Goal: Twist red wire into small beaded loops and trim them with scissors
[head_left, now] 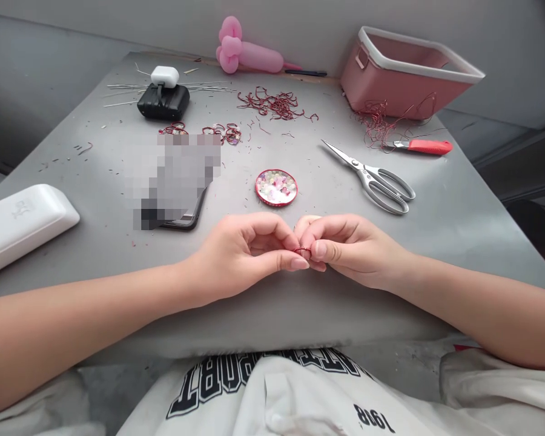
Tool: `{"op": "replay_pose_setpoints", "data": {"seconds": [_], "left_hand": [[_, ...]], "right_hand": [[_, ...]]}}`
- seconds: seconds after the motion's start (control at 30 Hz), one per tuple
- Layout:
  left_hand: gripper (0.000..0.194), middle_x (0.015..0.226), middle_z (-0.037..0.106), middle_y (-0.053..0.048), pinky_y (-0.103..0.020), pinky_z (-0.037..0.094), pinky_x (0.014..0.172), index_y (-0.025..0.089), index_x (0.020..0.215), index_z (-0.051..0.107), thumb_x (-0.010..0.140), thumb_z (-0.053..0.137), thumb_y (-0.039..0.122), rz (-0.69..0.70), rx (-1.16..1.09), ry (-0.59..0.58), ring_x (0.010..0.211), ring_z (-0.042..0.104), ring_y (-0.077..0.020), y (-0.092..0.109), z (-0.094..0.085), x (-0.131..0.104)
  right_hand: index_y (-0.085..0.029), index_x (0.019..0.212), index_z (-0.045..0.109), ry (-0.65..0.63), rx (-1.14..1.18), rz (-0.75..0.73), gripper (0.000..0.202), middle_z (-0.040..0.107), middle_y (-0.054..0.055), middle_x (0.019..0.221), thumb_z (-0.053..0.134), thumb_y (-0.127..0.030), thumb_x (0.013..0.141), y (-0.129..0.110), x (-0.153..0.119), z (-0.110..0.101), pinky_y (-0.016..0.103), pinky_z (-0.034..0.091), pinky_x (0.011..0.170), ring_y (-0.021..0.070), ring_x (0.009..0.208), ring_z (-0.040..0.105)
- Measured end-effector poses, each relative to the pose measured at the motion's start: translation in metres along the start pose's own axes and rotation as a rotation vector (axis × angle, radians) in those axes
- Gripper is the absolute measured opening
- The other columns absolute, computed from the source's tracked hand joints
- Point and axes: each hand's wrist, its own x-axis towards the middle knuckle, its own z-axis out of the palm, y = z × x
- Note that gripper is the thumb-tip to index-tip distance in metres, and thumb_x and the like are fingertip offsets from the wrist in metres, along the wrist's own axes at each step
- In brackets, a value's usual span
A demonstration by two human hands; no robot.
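Note:
Between my two hands, over the front of the grey table, is a short piece of dark red wire [303,249]. My left hand [249,251] pinches one end between thumb and forefinger. The other end is pinched by my right hand [352,248], whose fingertips nearly meet the left ones. Most of the wire's length is hidden by the fingers. Just beyond the hands lies a round red-rimmed dish [276,188] of pink, white and clear beads. Further back are a pile of cut red wire pieces [275,104] and a few beaded wire loops [224,133].
Scissors [375,178] and a red-handled utility knife [424,146] lie at right, near tangled wire [376,121] and a pink bin [390,79]. A partly blurred phone [188,217], black case [164,103], white case [27,224] and pink balloon [258,56] are also on the table.

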Motion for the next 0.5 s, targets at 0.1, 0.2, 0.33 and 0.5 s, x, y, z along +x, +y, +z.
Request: {"op": "replay_pose_setpoints", "data": {"seconds": [0.1, 0.2, 0.33, 0.5], "left_hand": [[0.02, 0.071, 0.076, 0.005, -0.014, 0.059, 0.07, 0.015, 0.075, 0.069, 0.069, 0.085, 0.006, -0.036, -0.028, -0.001, 0.071, 0.074, -0.0079, 0.0001, 0.0004, 0.0005], [0.016, 0.073, 0.077, 0.003, -0.015, 0.06, 0.074, 0.015, 0.078, 0.07, 0.074, 0.085, 0.013, -0.035, -0.039, -0.017, 0.074, 0.074, -0.0084, 0.0009, 0.0011, 0.0016], [0.015, 0.074, 0.077, 0.001, -0.016, 0.06, 0.076, 0.014, 0.082, 0.07, 0.079, 0.083, 0.021, -0.004, -0.015, -0.005, 0.076, 0.075, -0.0092, 0.0021, 0.0019, 0.0026], [0.019, 0.079, 0.078, -0.003, -0.027, 0.063, 0.082, 0.015, 0.085, 0.069, 0.082, 0.081, 0.03, 0.006, 0.014, -0.026, 0.079, 0.077, -0.016, 0.0007, 0.0023, 0.0007]], "right_hand": [[-0.017, 0.082, 0.069, -0.008, 0.039, 0.037, 0.023, 0.061, 0.002, 0.087, 0.072, -0.038, 0.091, -0.0005, -0.0009, 0.001, 0.024, 0.043, 0.061, 0.0082, 0.067, 0.052], [-0.017, 0.083, 0.064, 0.009, 0.085, 0.096, 0.03, 0.06, 0.002, 0.083, 0.072, -0.045, 0.09, -0.0021, -0.0017, 0.0037, 0.023, 0.043, 0.062, 0.0096, 0.069, 0.051], [-0.017, 0.08, 0.056, 0.025, 0.1, 0.104, 0.039, 0.055, 0.0, 0.077, 0.071, -0.053, 0.089, -0.0015, -0.0009, 0.0054, 0.022, 0.043, 0.06, 0.0095, 0.068, 0.05], [-0.018, 0.078, 0.052, -0.004, 0.015, 0.048, 0.042, 0.052, -0.002, 0.068, 0.064, -0.055, 0.093, 0.0039, 0.0006, 0.0027, 0.021, 0.04, 0.056, 0.0089, 0.063, 0.048]]}}
